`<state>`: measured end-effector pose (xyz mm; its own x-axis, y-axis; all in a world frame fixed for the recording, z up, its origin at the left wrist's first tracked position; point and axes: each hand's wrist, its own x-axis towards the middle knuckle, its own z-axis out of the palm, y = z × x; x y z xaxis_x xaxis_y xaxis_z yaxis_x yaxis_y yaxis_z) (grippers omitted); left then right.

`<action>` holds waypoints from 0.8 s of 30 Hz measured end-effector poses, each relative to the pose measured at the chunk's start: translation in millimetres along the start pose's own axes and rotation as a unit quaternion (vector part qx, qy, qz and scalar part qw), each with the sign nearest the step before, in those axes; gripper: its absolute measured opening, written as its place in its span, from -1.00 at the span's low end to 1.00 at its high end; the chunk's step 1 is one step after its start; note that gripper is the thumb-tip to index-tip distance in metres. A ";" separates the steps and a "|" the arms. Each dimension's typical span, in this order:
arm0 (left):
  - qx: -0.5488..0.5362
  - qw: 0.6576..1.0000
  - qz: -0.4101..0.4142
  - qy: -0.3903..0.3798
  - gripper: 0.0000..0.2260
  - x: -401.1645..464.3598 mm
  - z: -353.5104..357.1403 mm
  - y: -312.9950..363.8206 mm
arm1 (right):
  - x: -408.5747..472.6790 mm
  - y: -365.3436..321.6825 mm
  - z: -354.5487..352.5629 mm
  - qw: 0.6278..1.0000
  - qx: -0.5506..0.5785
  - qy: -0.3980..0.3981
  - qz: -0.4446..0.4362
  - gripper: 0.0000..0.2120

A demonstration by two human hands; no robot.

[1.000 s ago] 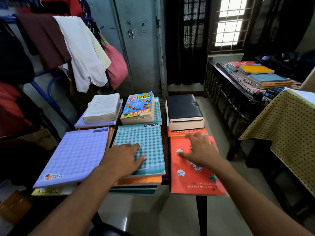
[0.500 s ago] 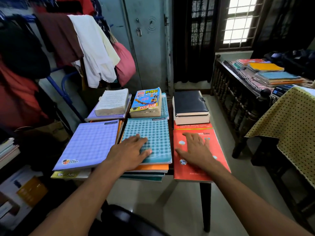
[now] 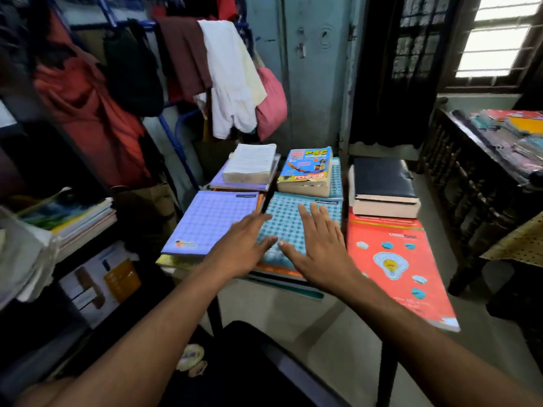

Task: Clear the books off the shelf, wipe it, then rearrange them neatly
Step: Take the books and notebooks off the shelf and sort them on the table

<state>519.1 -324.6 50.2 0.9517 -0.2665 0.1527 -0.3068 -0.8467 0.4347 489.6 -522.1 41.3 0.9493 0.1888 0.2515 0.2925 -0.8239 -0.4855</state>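
Two bare forearms enter from the lower edge, ending in the left hand [image 3: 241, 248] and right hand [image 3: 318, 248]. No sleeves, rings, watch or bracelets show on either arm; nails are short and unpainted above the teal checked notebook [image 3: 296, 218].

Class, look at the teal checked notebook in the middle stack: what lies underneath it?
Under the teal checked notebook, an orange cover's edge and darker teal edges show. Their covers are hidden, so their number stays uncertain.

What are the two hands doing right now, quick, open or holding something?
Left hand: open, fingers straight, flat on the teal checked notebook, holding nothing.
Right hand: open, fingers spread on the same notebook, holding nothing.
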 end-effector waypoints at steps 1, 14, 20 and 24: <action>-0.012 0.999 0.000 0.032 -0.52 -7.2 -12.3 -1.4 | 6.0 -17.0 -1.6 0.999 0.021 -0.013 -0.027 -0.02; -0.112 0.840 -0.370 0.382 -0.73 -305.8 -156.3 -193.9 | 0.3 -324.8 144.4 0.883 0.248 -0.262 -0.299 -0.49; -0.152 0.843 -0.359 0.371 -0.72 -297.0 -141.3 -236.9 | 24.9 -355.9 188.7 0.901 0.260 -0.279 -0.209 -0.50; -0.167 0.864 -0.321 0.350 -0.66 -272.2 -134.6 -262.4 | 42.5 -347.9 193.8 0.918 0.223 -0.250 -0.210 -0.37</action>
<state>338.8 32.1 14.0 0.7220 0.6511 0.2340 0.1830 -0.5059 0.8430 450.6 -123.9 58.6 0.6440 0.7534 0.1326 0.5564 -0.3424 -0.7571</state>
